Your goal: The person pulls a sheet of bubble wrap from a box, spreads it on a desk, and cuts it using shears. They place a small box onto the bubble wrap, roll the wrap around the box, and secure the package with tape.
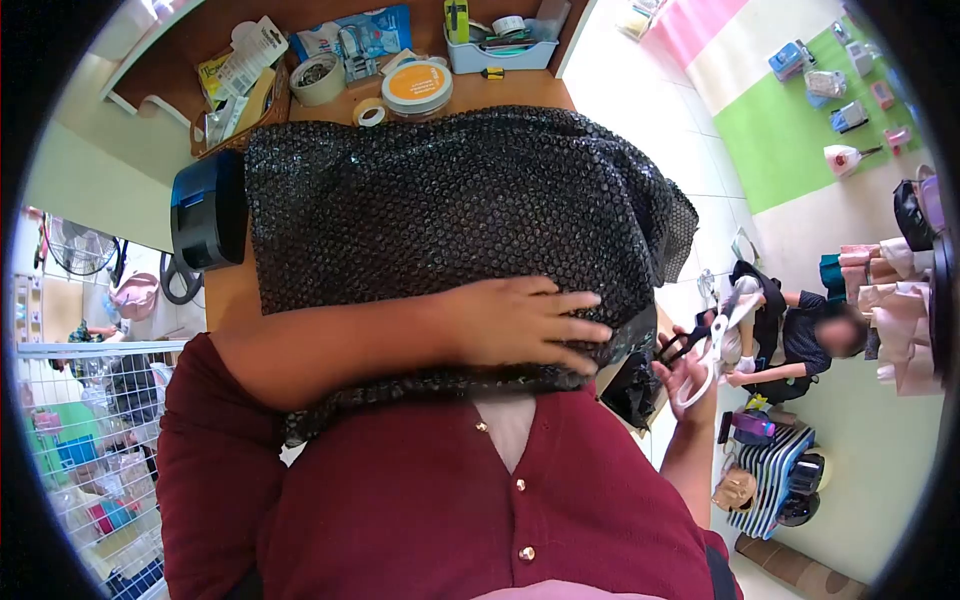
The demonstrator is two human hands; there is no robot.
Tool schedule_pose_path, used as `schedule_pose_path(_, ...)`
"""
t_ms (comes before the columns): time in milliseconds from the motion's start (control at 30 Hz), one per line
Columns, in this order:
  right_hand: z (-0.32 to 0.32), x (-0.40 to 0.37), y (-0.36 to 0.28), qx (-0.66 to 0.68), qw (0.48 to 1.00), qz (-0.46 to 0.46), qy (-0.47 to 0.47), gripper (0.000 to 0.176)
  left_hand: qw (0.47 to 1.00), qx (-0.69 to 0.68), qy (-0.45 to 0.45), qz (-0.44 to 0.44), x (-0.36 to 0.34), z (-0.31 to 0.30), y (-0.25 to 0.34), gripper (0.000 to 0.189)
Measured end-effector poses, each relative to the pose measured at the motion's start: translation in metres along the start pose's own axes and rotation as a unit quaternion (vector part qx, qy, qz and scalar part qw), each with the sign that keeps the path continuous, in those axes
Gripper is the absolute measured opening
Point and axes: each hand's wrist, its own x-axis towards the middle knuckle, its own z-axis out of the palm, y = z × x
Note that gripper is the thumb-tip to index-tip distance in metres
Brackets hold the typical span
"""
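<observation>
A large sheet of black bubble wrap [450, 200] covers most of the desk in front of me and hangs over its near edge. My left hand [535, 322] reaches across my body and lies on the wrap near its right side, fingers spread flat. At the right, beyond the wrap's edge, my right hand [688, 385] holds a pair of scissors [714, 360] with white handles. A dark part by the fingers of that hand is too small to make out. The scissors are apart from the wrap.
Behind the wrap stand a round tub with an orange lid [417, 88], a tape roll [370, 113], a wicker basket [240, 110] and a blue tray [500, 55]. A black-and-blue device [208, 212] is at the left. A person [800, 330] sits at the right.
</observation>
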Motion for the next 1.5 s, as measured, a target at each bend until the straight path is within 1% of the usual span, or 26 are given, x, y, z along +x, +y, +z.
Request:
schedule_pose_path(67,-0.007,-0.007,0.023,0.024,1.0,0.003,0.002,0.078,0.998,-0.015,-0.013,0.058,-0.006,0.023,0.003,0.044)
schedule_pose_path(133,-0.004,-0.016,0.042,-0.005,1.0,0.008,0.012,0.067,0.998,0.035,-0.037,0.039,-0.009,0.031,0.008,0.036)
schedule_pose_path(200,-0.021,-0.031,0.067,-0.112,0.99,0.069,0.042,0.067,0.989,0.111,-0.088,0.038,-0.008,0.03,0.008,0.031)
schedule_pose_path(267,-0.029,-0.05,0.088,-0.169,0.958,0.204,0.109,0.065,0.994,0.059,-0.078,0.043,-0.008,0.018,0.007,0.029)
schedule_pose_path(333,-0.047,-0.075,0.118,-0.405,0.909,0.089,0.039,0.061,0.997,0.005,-0.065,0.046,-0.006,0.004,0.007,0.028)
schedule_pose_path(367,-0.064,-0.084,0.137,-0.433,0.896,0.085,0.045,0.048,0.995,-0.086,-0.05,0.017,-0.004,-0.002,0.007,0.026)
schedule_pose_path(400,-0.074,-0.091,0.151,-0.433,0.896,0.085,0.045,0.048,0.984,-0.176,-0.034,-0.013,-0.002,-0.005,0.006,0.024)
schedule_pose_path(467,-0.086,-0.105,0.169,-0.108,0.955,0.231,0.15,0.035,0.987,-0.16,-0.016,-0.033,-0.001,0.001,-0.002,0.028)
schedule_pose_path(500,-0.062,-0.099,0.151,-0.109,0.964,0.188,0.153,0.027,0.989,-0.141,0.001,-0.052,0.0,0.004,-0.006,0.034)
schedule_pose_path(533,-0.041,-0.084,0.139,-0.185,0.969,0.073,0.146,0.026,0.989,-0.143,0.001,-0.048,0.0,0.004,-0.009,0.034)
schedule_pose_path(600,-0.009,-0.064,0.115,-0.005,0.982,0.042,0.187,0.028,0.993,-0.005,0.045,-0.113,-0.003,0.004,-0.013,0.06)
schedule_pose_path(633,-0.002,-0.05,0.101,0.044,0.979,0.066,0.186,0.033,0.992,-0.001,0.005,-0.13,-0.003,0.01,-0.015,0.084)
schedule_pose_path(667,0.005,-0.035,0.088,0.092,0.974,0.091,0.184,0.039,0.992,-0.001,0.004,-0.126,0.0,0.009,-0.016,0.084)
schedule_pose_path(733,0.035,-0.006,0.071,0.107,0.979,0.04,0.168,0.053,0.989,0.008,0.0,-0.15,0.008,0.008,-0.017,0.085)
schedule_pose_path(800,0.071,0.019,0.049,0.127,0.979,0.064,0.144,0.056,0.988,0.009,0.002,-0.153,0.015,0.007,-0.025,0.086)
schedule_pose_path(833,0.067,0.035,0.053,0.097,0.982,0.081,0.142,0.069,0.988,0.01,0.003,-0.155,0.018,0.008,-0.029,0.087)
schedule_pose_path(933,0.112,0.066,0.033,0.042,0.978,0.021,0.202,0.049,0.984,0.046,0.02,-0.17,0.026,0.008,-0.03,0.089)
schedule_pose_path(967,0.116,0.072,0.026,0.078,0.97,0.037,0.227,0.036,0.981,0.043,0.044,-0.182,0.026,0.008,-0.026,0.08)
schedule_pose_path(1000,0.108,0.079,0.026,0.076,0.972,0.038,0.22,0.036,0.98,0.046,0.046,-0.188,0.021,0.007,-0.022,0.08)
schedule_pose_path(1067,0.066,0.094,0.033,0.08,0.976,0.014,0.203,0.037,0.993,0.1,-0.016,-0.059,0.003,0.005,-0.013,0.061)
schedule_pose_path(1100,0.042,0.097,0.035,0.073,0.975,0.011,0.208,0.03,0.996,-0.01,-0.075,-0.056,-0.011,-0.023,0.003,0.048)
schedule_pose_path(1233,0.042,0.076,0.014,0.081,0.977,-0.077,0.182,0.021,0.991,-0.118,-0.043,-0.052,-0.075,-0.024,0.016,0.048)
schedule_pose_path(1300,0.019,0.066,0.017,0.059,0.981,-0.085,0.163,0.038,0.976,-0.002,-0.153,-0.155,-0.094,-0.032,0.013,0.048)
schedule_pose_path(1333,0.014,0.062,0.018,0.041,0.981,-0.097,0.164,0.046,0.976,-0.004,-0.155,-0.151,-0.103,-0.025,0.005,0.048)
schedule_pose_path(1433,0.023,0.054,0.011,0.023,0.979,-0.12,0.162,0.057,0.956,0.214,-0.119,-0.164,-0.115,0.001,-0.025,0.057)
schedule_pose_path(1500,0.035,0.059,0.001,0.052,0.973,-0.163,0.154,0.053,0.963,0.136,-0.099,-0.212,-0.102,-0.013,-0.027,0.059)
